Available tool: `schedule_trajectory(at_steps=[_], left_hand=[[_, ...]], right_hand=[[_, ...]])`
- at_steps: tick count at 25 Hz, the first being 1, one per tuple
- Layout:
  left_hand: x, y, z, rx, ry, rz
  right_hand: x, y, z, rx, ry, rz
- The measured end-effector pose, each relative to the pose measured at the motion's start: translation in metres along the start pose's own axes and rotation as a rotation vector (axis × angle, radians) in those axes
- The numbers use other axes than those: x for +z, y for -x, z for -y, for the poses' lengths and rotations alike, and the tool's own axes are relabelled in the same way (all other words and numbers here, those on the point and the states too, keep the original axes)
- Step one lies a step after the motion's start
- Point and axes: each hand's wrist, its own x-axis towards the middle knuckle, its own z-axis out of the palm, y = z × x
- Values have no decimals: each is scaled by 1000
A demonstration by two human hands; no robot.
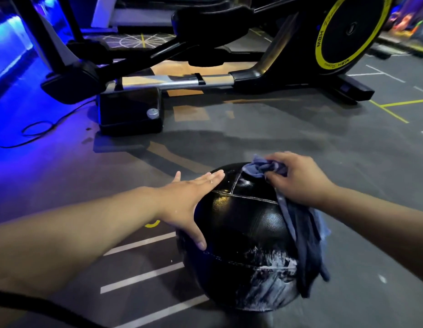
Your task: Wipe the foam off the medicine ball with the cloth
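Glossy, pebbled black leather-look medicine ball (238, 216) with stitched seams; soft, crumpled blue cloth (298, 223); matt grey floor (347, 150).

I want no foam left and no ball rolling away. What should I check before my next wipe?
1. Ball steadied: left hand lies flat on the medicine ball: ok.
2. Cloth gripped: right hand holds the cloth bunched: ok.
3. Foam gone: white foam streaks show low on the near side: not ok.
4. Cloth on foam: the bunch sits at the top, off the streaks: not ok.
5. Far side and underside clean: hidden: cannot tell.
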Motion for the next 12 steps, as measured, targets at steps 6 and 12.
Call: schedule_trajectory(at_steps=[6,12], left_hand=[[5,-1,-2,-13,2,3],[-2,-1,-4,10,16,-20]], right_hand=[[30,55,68,-788,16,272],[10,-39,29,-136,-3,116]])
